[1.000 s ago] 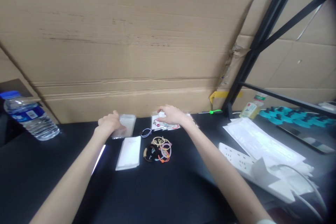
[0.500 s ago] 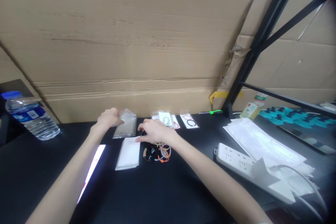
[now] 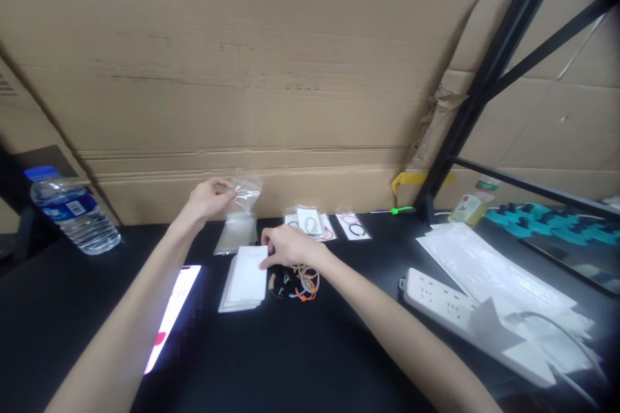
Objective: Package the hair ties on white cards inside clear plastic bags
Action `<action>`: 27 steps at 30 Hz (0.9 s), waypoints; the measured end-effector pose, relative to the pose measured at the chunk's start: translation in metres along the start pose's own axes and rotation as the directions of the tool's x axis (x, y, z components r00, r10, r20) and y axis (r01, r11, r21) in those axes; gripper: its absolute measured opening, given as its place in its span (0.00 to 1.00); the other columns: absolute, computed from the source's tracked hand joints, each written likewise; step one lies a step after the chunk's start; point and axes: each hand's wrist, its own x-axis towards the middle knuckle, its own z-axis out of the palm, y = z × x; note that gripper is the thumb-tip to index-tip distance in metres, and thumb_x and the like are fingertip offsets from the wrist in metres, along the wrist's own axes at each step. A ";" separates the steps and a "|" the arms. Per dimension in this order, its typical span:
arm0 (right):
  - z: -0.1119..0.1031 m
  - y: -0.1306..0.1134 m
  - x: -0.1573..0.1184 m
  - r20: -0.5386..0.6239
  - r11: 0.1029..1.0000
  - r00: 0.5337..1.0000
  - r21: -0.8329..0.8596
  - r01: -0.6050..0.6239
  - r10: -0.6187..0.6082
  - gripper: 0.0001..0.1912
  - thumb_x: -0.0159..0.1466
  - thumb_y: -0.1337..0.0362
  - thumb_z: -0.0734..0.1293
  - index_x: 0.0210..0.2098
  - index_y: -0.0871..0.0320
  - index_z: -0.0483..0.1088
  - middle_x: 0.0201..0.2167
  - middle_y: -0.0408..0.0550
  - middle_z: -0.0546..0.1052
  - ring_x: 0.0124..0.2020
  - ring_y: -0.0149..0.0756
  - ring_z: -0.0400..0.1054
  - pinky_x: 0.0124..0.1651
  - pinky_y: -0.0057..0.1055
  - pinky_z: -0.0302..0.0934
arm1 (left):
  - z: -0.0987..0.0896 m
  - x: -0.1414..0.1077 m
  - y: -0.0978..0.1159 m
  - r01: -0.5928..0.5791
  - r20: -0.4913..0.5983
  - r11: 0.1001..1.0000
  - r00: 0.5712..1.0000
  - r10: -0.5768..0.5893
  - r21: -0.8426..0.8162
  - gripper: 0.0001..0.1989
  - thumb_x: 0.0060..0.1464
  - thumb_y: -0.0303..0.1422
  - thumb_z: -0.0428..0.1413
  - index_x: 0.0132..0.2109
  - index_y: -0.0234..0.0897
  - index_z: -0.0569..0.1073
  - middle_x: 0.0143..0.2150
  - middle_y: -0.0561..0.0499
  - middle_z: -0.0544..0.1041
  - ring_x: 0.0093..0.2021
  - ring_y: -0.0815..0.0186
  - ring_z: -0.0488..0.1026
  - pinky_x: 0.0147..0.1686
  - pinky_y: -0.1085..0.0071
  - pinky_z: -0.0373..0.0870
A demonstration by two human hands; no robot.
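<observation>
My left hand (image 3: 213,199) pinches a clear plastic bag (image 3: 247,193), raised above a stack of clear bags (image 3: 236,233) on the black table. Closed on the upper right corner of a white card (image 3: 252,274) is my right hand (image 3: 288,246); that card lies at the top of a slightly fanned stack. Just right of the cards sits a pile of hair ties (image 3: 303,282), black, orange and pale. Behind my right hand lie bagged cards with bands (image 3: 310,222), and another bagged card with a dark band (image 3: 353,226) is to their right.
A water bottle (image 3: 77,213) leans at the left, and a lit phone (image 3: 172,316) lies under my left forearm. On the right are a white power strip (image 3: 445,303), white plastic sheets (image 3: 494,264) and a black metal frame (image 3: 472,103). Cardboard (image 3: 271,90) stands behind the table.
My left hand has lifted one clear bag up off its stack. The top white card has shifted slightly with my right hand, fanning the stack. The camera view has moved a little.
</observation>
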 end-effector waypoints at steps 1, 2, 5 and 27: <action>-0.003 0.001 0.000 0.005 0.999 1.000 0.037 -0.009 0.009 0.24 0.58 0.54 0.82 0.48 0.56 0.75 0.40 0.47 0.85 0.39 0.43 0.78 0.37 0.32 0.62 | 0.000 0.000 0.000 -0.010 -0.014 0.999 1.000 0.009 -0.039 0.17 0.50 0.38 0.69 0.47 0.39 0.80 0.42 0.45 0.85 0.34 0.58 0.82 0.35 0.67 0.76; -0.005 0.002 -0.001 0.004 0.998 1.000 0.066 -0.015 0.015 0.23 0.58 0.55 0.82 0.48 0.55 0.75 0.39 0.46 0.85 0.38 0.41 0.78 0.37 0.31 0.62 | 0.000 -0.002 0.002 -0.014 -0.029 0.996 1.000 0.011 -0.085 0.16 0.50 0.38 0.69 0.46 0.38 0.80 0.40 0.46 0.85 0.33 0.60 0.81 0.34 0.68 0.76; -0.007 0.006 0.000 -0.012 0.993 0.999 0.111 -0.044 0.046 0.21 0.59 0.55 0.80 0.47 0.56 0.74 0.37 0.46 0.85 0.38 0.40 0.78 0.37 0.31 0.61 | -0.002 -0.011 0.011 -0.005 -0.048 0.973 0.999 -0.006 -0.229 0.14 0.49 0.36 0.70 0.42 0.38 0.78 0.34 0.49 0.82 0.30 0.63 0.79 0.32 0.70 0.76; -0.098 0.050 -0.037 -0.729 0.862 0.681 0.298 0.411 -0.073 0.09 0.69 0.56 0.70 0.42 0.55 0.74 0.38 0.47 0.80 0.39 0.37 0.75 0.48 0.39 0.70 | 0.023 -0.062 0.058 0.029 0.622 0.874 0.714 0.321 -0.485 0.29 0.52 0.32 0.68 0.62 0.37 0.75 0.56 0.35 0.83 0.53 0.49 0.83 0.52 0.54 0.78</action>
